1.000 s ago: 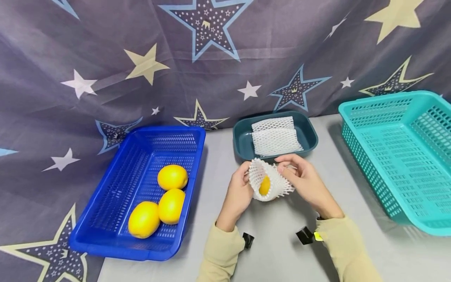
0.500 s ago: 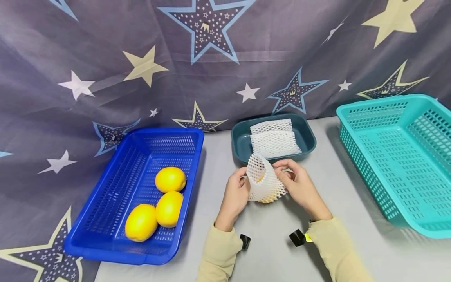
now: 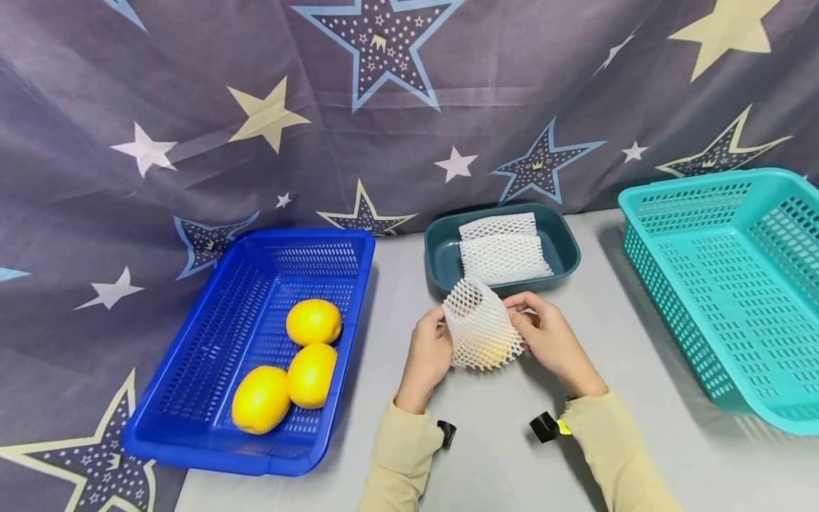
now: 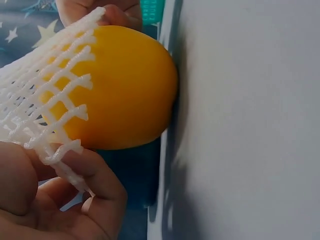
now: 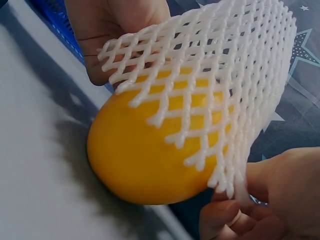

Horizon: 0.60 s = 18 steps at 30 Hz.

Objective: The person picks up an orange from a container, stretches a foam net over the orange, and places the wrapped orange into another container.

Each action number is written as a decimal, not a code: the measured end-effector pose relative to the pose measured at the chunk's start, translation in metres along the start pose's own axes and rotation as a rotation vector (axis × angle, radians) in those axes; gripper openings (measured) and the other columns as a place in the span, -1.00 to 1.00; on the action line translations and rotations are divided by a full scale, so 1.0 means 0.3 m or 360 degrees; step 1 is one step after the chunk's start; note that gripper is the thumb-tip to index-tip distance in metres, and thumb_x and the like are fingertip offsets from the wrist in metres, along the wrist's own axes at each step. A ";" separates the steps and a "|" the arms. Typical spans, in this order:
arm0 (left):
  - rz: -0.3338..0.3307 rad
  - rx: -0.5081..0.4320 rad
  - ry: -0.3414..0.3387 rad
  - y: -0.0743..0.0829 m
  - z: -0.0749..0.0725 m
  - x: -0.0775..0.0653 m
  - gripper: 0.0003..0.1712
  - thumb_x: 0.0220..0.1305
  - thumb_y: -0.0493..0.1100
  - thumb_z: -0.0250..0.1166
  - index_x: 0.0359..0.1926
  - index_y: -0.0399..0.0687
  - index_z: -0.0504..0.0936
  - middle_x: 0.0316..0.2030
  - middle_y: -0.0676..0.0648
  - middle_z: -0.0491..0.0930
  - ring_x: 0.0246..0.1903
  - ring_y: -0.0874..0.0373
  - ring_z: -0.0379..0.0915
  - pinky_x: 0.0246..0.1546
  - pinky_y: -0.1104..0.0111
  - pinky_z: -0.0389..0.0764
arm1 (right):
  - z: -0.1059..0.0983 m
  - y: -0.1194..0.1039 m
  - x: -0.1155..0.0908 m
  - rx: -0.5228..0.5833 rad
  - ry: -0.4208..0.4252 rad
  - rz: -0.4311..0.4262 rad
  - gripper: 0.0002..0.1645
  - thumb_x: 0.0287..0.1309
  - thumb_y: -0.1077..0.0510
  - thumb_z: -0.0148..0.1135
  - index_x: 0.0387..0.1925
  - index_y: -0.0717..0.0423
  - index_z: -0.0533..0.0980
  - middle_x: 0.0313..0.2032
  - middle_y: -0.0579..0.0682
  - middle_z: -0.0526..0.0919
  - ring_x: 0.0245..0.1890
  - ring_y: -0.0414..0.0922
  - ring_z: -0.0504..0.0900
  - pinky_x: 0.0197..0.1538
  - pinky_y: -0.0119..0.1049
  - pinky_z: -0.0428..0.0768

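Apparently mid-sleeving: left hand point(image 3: 429, 353) and right hand point(image 3: 555, 343) pinch opposite sides of the foam net point(image 3: 478, 323), which partly covers the yellow fruit point(image 5: 142, 152) between them, nearer than the dark tray point(image 3: 443, 257). Next move likely: ease net over the bare end.

no legible text, no readable labels, no numbers
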<state>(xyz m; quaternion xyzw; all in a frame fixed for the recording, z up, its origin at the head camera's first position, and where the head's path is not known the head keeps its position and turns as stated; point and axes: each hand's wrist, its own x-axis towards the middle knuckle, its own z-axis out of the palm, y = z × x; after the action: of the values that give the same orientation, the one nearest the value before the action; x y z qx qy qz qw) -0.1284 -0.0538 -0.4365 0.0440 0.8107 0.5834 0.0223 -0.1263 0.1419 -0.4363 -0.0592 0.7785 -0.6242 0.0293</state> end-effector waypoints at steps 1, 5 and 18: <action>0.0004 0.0031 0.0005 -0.001 0.000 0.000 -0.76 0.34 -0.10 0.07 -0.07 0.00 0.59 -0.22 -0.01 0.52 -0.33 0.22 0.53 -0.26 0.32 0.52 | 0.000 0.001 0.000 0.0001 -0.0001 -0.0001 -0.80 0.29 0.25 0.01 -0.10 0.24 0.45 -0.28 0.14 0.48 -0.62 -0.26 0.42 -0.64 -0.35 0.42; 0.0024 0.0162 0.0019 -0.007 -0.003 0.002 -0.76 0.34 -0.12 0.06 -0.07 0.01 0.60 -0.22 -0.02 0.53 -0.33 0.21 0.52 -0.25 0.30 0.52 | 0.003 0.002 0.002 -0.0062 0.0023 -0.0030 -0.83 0.29 0.27 0.01 -0.12 0.20 0.47 -0.31 0.12 0.50 -0.64 -0.19 0.42 -0.65 -0.34 0.42; 0.0019 0.0432 0.0047 -0.031 0.003 0.010 -0.77 0.33 -0.22 0.03 -0.13 -0.02 0.61 -0.35 0.00 0.49 -0.39 0.19 0.37 -0.33 0.33 0.43 | 0.017 0.014 0.007 -0.0394 0.0151 -0.0118 -0.85 0.26 0.29 0.03 -0.19 0.19 0.50 -0.38 0.09 0.57 -0.55 -0.17 0.46 -0.52 -0.38 0.43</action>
<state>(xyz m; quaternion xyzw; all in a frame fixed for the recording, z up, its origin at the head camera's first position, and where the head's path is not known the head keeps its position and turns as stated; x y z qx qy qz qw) -0.1318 -0.0554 -0.4456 0.0429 0.8821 0.4691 0.0006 -0.1281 0.1376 -0.4414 -0.0614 0.8474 -0.5260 -0.0384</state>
